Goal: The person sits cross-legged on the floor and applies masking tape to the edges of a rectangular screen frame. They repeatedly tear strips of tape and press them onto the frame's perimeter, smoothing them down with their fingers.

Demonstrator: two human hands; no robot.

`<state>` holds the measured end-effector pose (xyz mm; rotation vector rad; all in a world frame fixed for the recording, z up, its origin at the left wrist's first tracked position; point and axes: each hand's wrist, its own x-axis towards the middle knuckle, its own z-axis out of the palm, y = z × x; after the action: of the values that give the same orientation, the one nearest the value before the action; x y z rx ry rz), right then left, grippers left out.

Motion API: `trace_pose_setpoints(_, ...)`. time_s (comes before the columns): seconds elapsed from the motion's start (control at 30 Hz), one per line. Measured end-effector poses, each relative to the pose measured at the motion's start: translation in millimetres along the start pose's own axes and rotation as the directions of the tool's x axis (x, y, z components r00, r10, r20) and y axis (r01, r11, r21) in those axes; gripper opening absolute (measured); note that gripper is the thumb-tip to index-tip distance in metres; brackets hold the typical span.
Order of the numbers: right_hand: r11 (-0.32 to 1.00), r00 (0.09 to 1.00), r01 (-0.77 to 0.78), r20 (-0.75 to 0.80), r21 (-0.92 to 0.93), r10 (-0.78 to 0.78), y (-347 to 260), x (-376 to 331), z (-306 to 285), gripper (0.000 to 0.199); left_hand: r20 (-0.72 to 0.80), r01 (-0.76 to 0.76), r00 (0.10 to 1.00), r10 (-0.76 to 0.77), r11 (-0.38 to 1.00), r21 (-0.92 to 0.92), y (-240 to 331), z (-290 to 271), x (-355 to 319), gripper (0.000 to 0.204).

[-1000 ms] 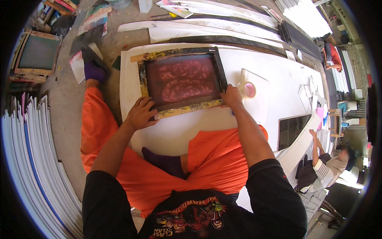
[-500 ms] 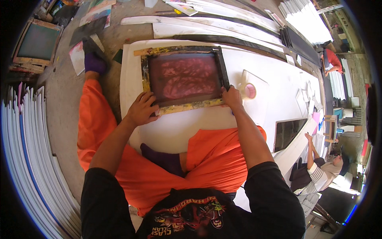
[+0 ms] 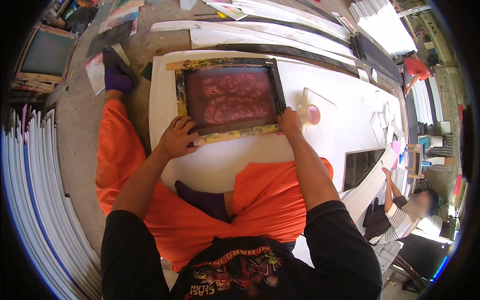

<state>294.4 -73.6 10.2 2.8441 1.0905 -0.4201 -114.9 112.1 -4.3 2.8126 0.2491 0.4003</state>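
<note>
Containers: 1 small, round, pale object [image 3: 313, 115], pink within, is on the white sheet [image 3: 235, 160] just beyond the right hand [image 3: 290, 121]; whether it is a cup with contents or a roll of tape cannot be determined. 1 white bucket [image 3: 444, 128] stands at the far right; its contents cannot be made out. 1 black bag [image 3: 82, 20] sits at the upper left, contents hidden.

Visibility: the framed screen [image 3: 232, 97] shows pink, streaked marking through its mesh; whatever lies beneath is unclear. Both near corners of its wood, stained yellow and black, are partly covered by the hands. The undersides of the fingers are hidden, and whether the near edge bears fully on the sheet cannot be told. 2 other people are at the right, 1 of them with a blurred head.

Position: the framed screen is over the white sheet, ahead of the person's folded leg and between the 2 hands. The left hand [image 3: 177, 137] is clamped on the near left corner, the right hand on the near right corner. The hands are well apart.
</note>
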Motion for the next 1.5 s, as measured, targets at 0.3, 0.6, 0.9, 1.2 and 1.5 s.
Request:
trace_pose_setpoints(0.3,0.999,0.998,0.023,0.049,0.048,-0.025,2,-6,-10,0.036,-0.058,0.001,0.998,0.0,1.0,0.019,4,-3,1,0.034)
trace_pose_setpoints(0.6,0.975,0.989,0.005,0.142,0.223,-0.037,10,5,-26,0.047,-0.043,0.018,0.999,-0.017,1.0,0.021,4,1,-1,0.036)
trace_pose_setpoints(0.9,0.904,0.965,0.028,0.223,0.427,-0.135,67,38,3,0.052,-0.031,0.033,0.999,-0.032,0.999,0.019,4,5,2,0.04)
trace_pose_setpoints(1.2,0.542,0.958,-0.215,0.285,0.812,-0.046,60,20,27,0.022,-0.008,0.041,0.999,-0.041,0.999,0.036,2,6,-2,0.041)
trace_pose_setpoints(1.5,0.38,0.814,-0.545,0.58,0.748,0.025,46,15,-21,0.026,-0.026,0.052,0.998,-0.051,0.998,0.026,2,6,-3,0.041)
